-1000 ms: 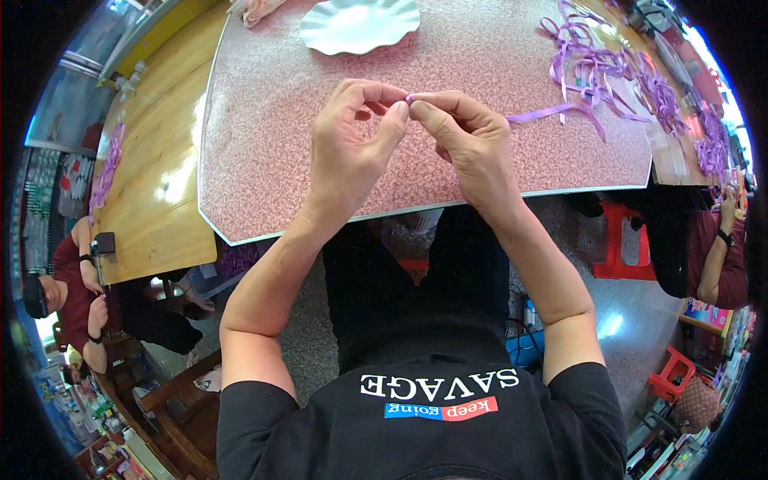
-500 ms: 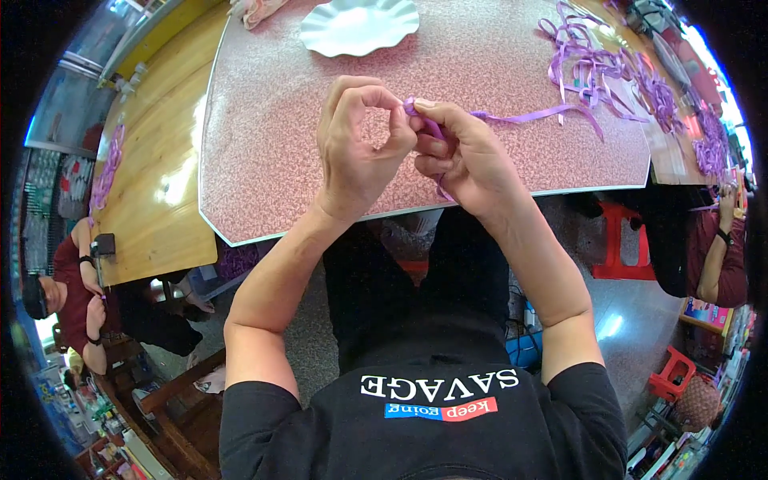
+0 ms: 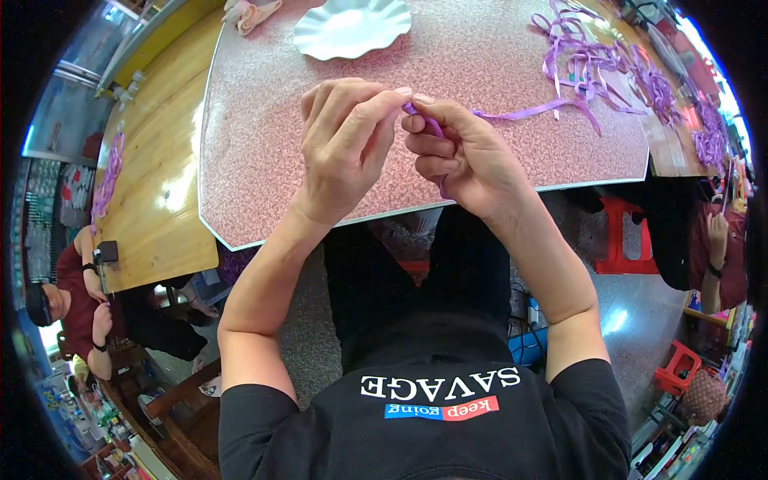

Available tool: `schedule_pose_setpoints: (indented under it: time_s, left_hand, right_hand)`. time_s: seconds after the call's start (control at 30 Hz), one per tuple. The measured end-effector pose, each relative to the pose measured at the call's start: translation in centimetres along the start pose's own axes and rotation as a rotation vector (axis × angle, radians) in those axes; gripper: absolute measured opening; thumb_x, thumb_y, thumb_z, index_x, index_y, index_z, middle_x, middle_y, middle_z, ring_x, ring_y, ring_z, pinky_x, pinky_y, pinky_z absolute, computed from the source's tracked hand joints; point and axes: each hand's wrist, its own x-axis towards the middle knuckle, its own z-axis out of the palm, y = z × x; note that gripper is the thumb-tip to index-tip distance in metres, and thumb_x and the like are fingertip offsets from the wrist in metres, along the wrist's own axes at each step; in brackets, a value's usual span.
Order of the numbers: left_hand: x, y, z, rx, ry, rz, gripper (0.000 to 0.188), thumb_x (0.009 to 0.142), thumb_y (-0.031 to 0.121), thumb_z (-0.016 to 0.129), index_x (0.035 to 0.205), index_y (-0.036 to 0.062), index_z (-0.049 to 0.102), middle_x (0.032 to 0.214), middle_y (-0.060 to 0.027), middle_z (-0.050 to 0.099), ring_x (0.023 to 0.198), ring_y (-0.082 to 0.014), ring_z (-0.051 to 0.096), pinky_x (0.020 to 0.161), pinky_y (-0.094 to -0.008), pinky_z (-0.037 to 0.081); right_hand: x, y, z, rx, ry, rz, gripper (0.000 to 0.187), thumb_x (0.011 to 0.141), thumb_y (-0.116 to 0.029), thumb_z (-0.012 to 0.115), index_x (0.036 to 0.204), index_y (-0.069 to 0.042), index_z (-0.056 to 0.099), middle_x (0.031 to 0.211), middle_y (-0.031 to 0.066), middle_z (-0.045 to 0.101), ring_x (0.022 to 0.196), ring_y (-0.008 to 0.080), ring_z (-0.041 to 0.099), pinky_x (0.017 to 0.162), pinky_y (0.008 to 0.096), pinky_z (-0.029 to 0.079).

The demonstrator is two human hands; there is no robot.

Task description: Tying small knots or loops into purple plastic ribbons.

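Observation:
A narrow purple ribbon (image 3: 433, 126) is pinched in front of me, above the near part of the pink speckled table (image 3: 264, 160). My right hand (image 3: 472, 156) is closed on it, thumb and forefinger together and the other fingers curled. Part of the ribbon hangs below that palm, and a loose tail (image 3: 544, 110) trails to the right over the tabletop. With its fingertips against the ribbon's upper end, my left hand (image 3: 344, 144) meets the right thumb; its own thumb is largely hidden. Whether the ribbon is knotted or folded there is too small to tell.
Beyond my hands lies a white scalloped plate (image 3: 352, 32), with a crumpled pale cloth (image 3: 250, 14) to its left. Tangled purple ribbons (image 3: 584, 64) spread at the right. A wooden table (image 3: 152, 216) adjoins on the left. People sit at both sides; red stools (image 3: 620, 240) stand at right.
My left hand has turned, its forefinger stretching over the ribbon's end, and the round gap between thumb and forefinger has closed. My right hand keeps its grip nearly in place.

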Motion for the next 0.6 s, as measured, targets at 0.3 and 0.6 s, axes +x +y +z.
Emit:
schedule_pose_setpoints:
  time_s: [0.3, 0.6]
  left_hand:
    - [0.1, 0.2, -0.8, -0.07, -0.059, -0.106, 0.021, 0.079, 0.004, 0.074, 0.098, 0.0065, 0.065, 0.088, -0.0039, 0.063, 0.085, -0.0184, 0.06, 0.078, -0.0322, 0.043]
    - [0.0, 0.7, -1.7, -0.644, -0.218, -0.743, 0.016, 0.091, 0.016, 0.068, 0.098, 0.0016, 0.063, 0.089, -0.0055, 0.064, 0.082, -0.0124, 0.061, 0.073, -0.0263, 0.051]
  right_hand:
    - [-0.4, -0.1, 0.2, -0.177, 0.026, -0.057, 0.016, 0.095, -0.021, 0.059, 0.089, -0.006, 0.059, 0.075, -0.0025, 0.053, 0.054, 0.0002, 0.036, 0.041, 0.0152, 0.026]
    - [-0.2, -0.4, -0.8, -0.833, 0.048, -0.396, 0.02, 0.091, -0.02, 0.067, 0.101, -0.003, 0.068, 0.073, -0.0042, 0.057, 0.061, 0.0015, 0.045, 0.051, 0.017, 0.033]
